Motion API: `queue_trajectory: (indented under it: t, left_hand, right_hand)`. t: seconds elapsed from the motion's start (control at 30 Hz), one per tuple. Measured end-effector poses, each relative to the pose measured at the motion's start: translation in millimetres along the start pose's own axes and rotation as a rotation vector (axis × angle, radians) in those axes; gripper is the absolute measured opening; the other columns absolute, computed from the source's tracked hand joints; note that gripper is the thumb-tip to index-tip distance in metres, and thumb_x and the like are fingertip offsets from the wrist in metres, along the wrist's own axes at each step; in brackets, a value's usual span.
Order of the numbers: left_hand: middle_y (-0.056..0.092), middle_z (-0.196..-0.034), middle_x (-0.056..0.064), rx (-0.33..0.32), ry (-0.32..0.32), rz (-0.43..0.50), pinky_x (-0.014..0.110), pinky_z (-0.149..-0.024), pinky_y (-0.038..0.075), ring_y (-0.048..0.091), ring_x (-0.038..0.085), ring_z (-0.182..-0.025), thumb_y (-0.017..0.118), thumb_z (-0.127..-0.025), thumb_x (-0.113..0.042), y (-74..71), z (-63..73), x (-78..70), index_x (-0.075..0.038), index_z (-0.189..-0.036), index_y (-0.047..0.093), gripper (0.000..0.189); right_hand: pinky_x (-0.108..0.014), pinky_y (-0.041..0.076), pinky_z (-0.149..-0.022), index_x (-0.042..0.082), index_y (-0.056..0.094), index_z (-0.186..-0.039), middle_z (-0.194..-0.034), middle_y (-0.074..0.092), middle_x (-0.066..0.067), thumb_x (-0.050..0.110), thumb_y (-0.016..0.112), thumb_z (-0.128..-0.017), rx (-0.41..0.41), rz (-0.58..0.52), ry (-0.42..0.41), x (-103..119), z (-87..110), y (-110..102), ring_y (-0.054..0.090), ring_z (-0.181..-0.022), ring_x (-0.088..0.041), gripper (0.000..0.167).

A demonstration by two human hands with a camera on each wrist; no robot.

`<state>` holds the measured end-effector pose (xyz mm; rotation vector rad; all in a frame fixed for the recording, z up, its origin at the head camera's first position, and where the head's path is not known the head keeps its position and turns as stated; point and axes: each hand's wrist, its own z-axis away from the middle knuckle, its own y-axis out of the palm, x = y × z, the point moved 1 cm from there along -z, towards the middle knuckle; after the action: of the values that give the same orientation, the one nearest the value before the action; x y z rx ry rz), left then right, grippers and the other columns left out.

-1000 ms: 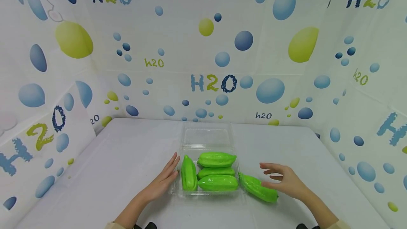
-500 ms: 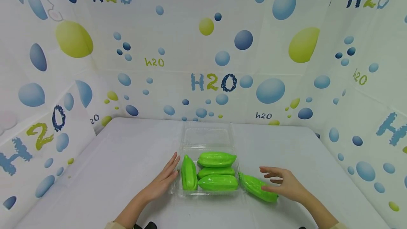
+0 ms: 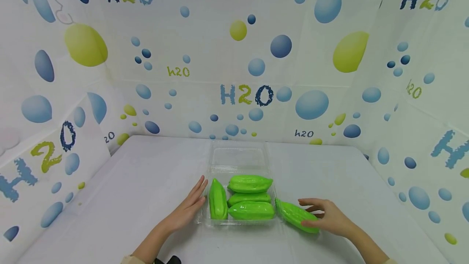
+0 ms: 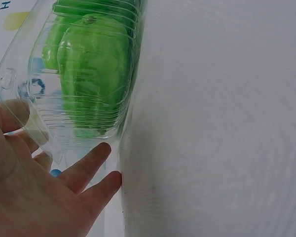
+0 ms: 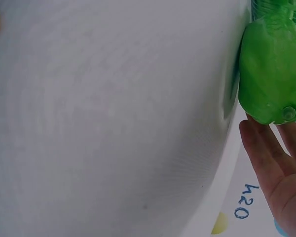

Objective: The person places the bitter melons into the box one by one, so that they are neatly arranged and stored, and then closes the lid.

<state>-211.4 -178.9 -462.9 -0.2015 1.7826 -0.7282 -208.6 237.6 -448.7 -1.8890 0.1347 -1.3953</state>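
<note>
A clear plastic clamshell box [image 3: 239, 222], its lid [image 3: 238, 158] laid back, holds several glossy green oblong fruits [image 3: 251, 211] with pointed ends. One stands lengthwise at the left, and the others lie crosswise. My left hand [image 3: 188, 205] rests at the box's left side with straight fingers; in the left wrist view [image 4: 44, 187] some fingers show through its clear rim. Outside the box, against its right wall, a similar fruit [image 3: 294, 216] lies slanted. Over its near end is my right hand [image 3: 331, 217], thumb and fingers spread around it. Whether they touch it I cannot tell.
A white-covered table [image 3: 157, 166] carries everything. Behind and at both sides rises a white curtain [image 3: 205, 52] printed with blue and green drops and H2O lettering.
My right hand has lowered and drawn closer over the near end of the loose fruit. The left hand, the box and the fruits have stayed in place.
</note>
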Motion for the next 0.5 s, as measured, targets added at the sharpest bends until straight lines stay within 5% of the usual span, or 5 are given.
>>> queue_trajectory:
  t: [0.5]
  left_hand:
    - [-0.003,-0.153,0.008,0.004,0.001,0.007,0.051,-0.107,0.004,-0.003,0.030,-0.138,0.032,-0.101,-0.017,-0.1,0.4,-0.5,-0.005,-0.146,0.013,0.051]
  right_hand:
    - [-0.051,0.048,-0.076,-0.003,0.051,-0.126,-0.120,0.055,-0.023,0.023,0.073,-0.078,0.028,0.015,0.065,-1.4,-0.1,0.7,0.058,-0.098,-0.035,0.059]
